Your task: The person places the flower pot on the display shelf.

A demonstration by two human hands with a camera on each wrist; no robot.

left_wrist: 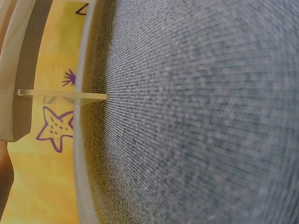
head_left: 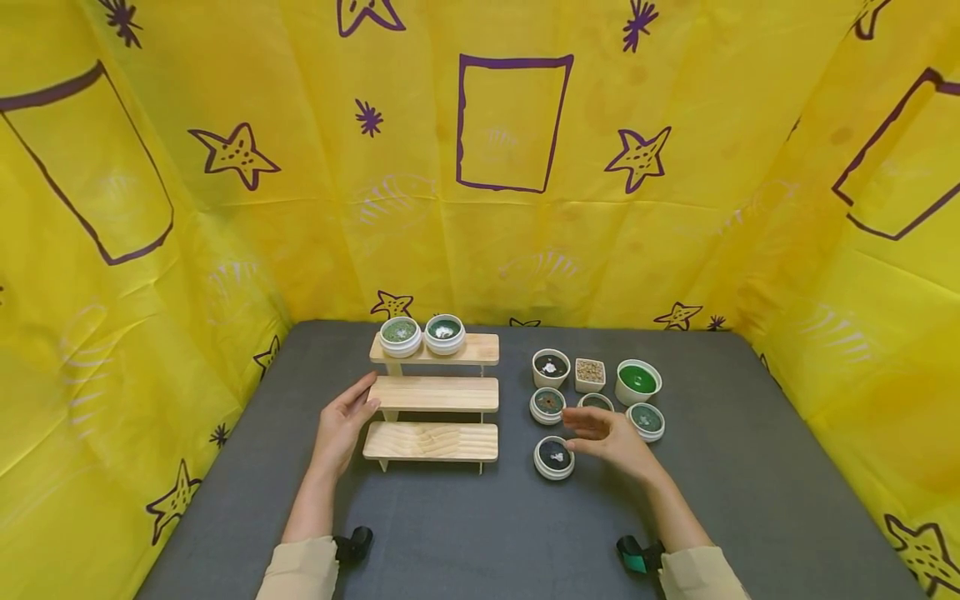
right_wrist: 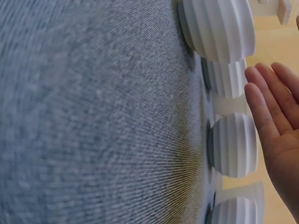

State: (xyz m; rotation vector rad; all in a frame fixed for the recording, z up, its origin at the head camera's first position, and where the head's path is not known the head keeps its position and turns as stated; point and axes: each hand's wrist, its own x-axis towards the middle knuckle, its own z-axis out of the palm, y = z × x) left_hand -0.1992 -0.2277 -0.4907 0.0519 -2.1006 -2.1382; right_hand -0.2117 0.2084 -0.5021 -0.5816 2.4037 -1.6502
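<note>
We see the left hand [head_left: 339, 427] at the wooden stand [head_left: 435, 393]'s left end; whether it grips, we cannot tell. Our right hand [head_left: 613, 439], half-spread, holds nothing; thumb by the nearest dark-filled jar [head_left: 554, 460] on the tabletop [head_left: 480, 542].

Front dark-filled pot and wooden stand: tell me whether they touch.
Apart. The head view shows grey tabletop plainly between the front dark-filled pot and the wooden stand.
</note>
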